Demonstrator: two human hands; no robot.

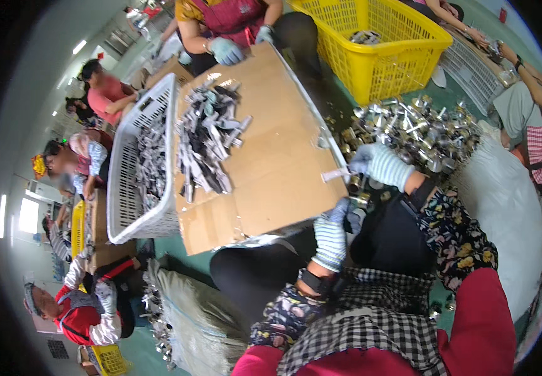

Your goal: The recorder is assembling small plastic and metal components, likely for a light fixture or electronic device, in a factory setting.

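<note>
My right hand (pixel 380 164), in a striped work glove, grips a small silver metal part (pixel 335 175) at the near edge of a cardboard-topped board (pixel 277 163). My left hand (pixel 332 233), also gloved, hangs just below that edge with its fingers curled near a small metal piece (pixel 360 200); whether it holds anything is hidden. A pile of grey metal parts (pixel 208 141) lies on the far left of the cardboard. A heap of shiny metal parts (pixel 415 128) lies on the floor to the right of my right hand.
A white plastic basket (pixel 120 188) with metal parts stands left of the cardboard. A yellow basket (pixel 377 47) stands behind it. A gloved person (pixel 227 28) sits across from me, and other people work at the left and right. A white sack (pixel 503 213) lies at my right.
</note>
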